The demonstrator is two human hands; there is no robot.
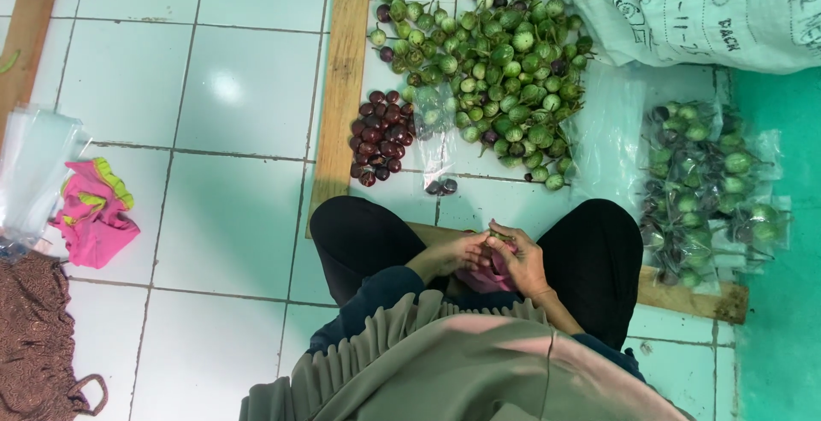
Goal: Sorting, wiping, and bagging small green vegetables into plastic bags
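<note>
I sit on a white tiled floor with my knees in black trousers apart. Both hands meet in my lap. My left hand (462,252) and my right hand (519,258) are closed around a small pink thing (484,279); a thin green stem shows at my right fingertips. Ahead lies a big heap of small round green eggplants (505,70). Beside it sits a smaller pile of dark purple ones (380,136). A clear plastic bag (434,130) holding a few green ones lies between the two piles.
Filled clear bags of eggplants (710,190) are stacked at the right. A large white sack (710,6) lies at the top right. Wooden planks (342,79) cross the floor. At the left are a pink cloth (90,211), empty plastic bags (34,164) and a brown cloth (34,335).
</note>
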